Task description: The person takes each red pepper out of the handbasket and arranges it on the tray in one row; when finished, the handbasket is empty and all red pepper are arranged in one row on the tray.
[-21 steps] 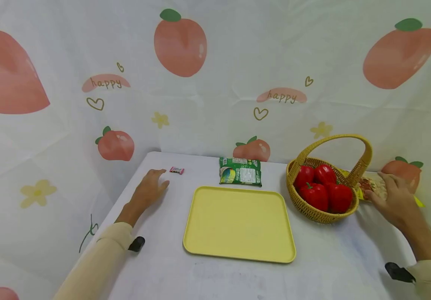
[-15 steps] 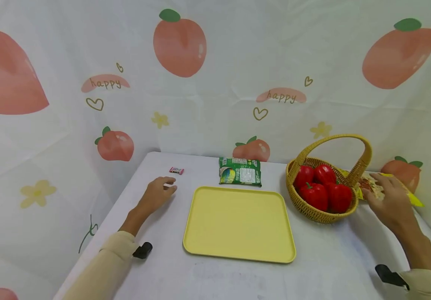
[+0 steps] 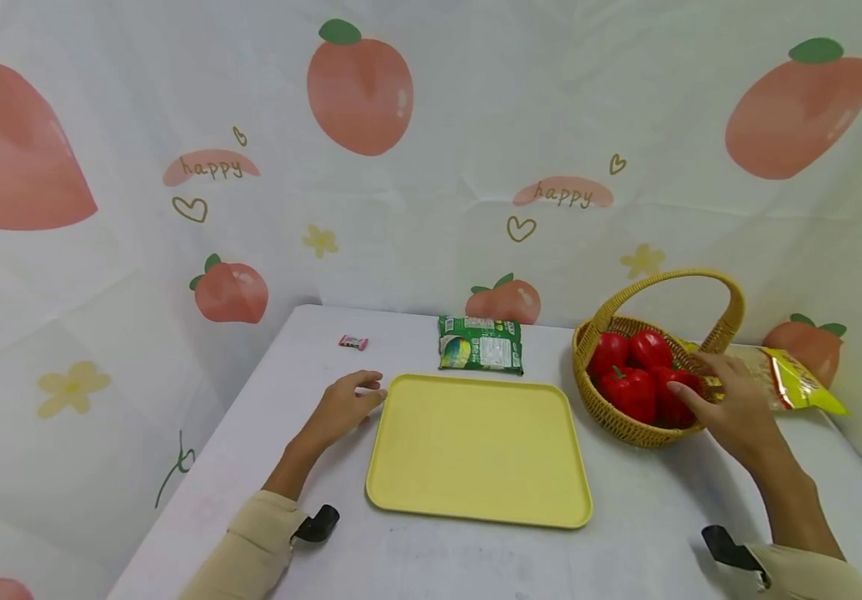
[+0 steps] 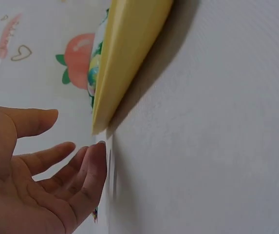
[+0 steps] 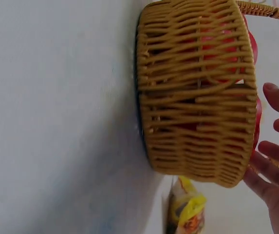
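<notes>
Red peppers [image 3: 629, 395] sit frame-right near my right hand [image 3: 737, 410], a tray [image 3: 479, 450] mid-frame near my left hand [image 3: 343, 407]. Fingers are relaxed.

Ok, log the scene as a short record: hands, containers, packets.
left hand: empty, beside left edge of tray; contact unclear
right hand: at right rim of basket; contact unclear
tray: yellow, flat on table, between hands
basket: wicker, upright, holding red produce
green packet: beyond tray
yellow packet: right of basket, partly hidden
pink packet: left of green packet
</notes>
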Available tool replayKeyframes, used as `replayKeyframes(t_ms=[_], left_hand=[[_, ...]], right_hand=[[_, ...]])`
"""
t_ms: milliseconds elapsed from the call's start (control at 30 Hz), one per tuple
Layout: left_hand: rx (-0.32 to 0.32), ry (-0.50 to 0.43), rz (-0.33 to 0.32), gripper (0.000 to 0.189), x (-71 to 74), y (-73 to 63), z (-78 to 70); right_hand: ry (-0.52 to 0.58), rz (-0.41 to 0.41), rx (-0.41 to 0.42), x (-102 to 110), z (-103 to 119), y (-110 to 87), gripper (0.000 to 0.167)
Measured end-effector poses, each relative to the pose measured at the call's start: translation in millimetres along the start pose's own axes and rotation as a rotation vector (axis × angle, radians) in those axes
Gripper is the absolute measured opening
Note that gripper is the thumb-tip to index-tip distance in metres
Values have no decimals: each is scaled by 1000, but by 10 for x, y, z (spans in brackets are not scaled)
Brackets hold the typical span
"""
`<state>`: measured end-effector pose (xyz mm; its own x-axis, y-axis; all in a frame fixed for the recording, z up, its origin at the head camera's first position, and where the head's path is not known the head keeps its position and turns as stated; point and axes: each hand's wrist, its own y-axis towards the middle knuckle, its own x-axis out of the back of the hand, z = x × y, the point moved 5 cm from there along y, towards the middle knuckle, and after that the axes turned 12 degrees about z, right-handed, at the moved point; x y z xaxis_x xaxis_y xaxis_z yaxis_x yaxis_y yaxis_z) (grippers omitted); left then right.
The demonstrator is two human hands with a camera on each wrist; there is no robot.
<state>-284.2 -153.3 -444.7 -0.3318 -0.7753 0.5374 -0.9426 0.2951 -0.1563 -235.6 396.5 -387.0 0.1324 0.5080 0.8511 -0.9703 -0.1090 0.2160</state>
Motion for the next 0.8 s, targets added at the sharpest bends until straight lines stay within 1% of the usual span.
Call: replayKeyframes(t_ms=[133, 267, 333, 467, 600, 800], left_hand=[[24, -24, 2, 52, -35, 6, 18], [31, -57, 22, 55, -82, 8, 24], [33, -56, 27, 55, -107, 11, 35], [36, -31, 40, 52, -136, 8, 52], [25, -26, 56, 52, -146, 8, 60], [15, -73, 75, 52, -158, 16, 79]], right_hand=[[11, 19, -43, -73, 39, 26, 67], [26, 37, -97, -136, 46, 42, 71], [24, 35, -112, -161, 39, 46, 72], [25, 22, -122, -204, 14, 46, 71], [29, 12, -129, -224, -1, 38, 69], [35, -1, -117, -226, -1, 31, 63]])
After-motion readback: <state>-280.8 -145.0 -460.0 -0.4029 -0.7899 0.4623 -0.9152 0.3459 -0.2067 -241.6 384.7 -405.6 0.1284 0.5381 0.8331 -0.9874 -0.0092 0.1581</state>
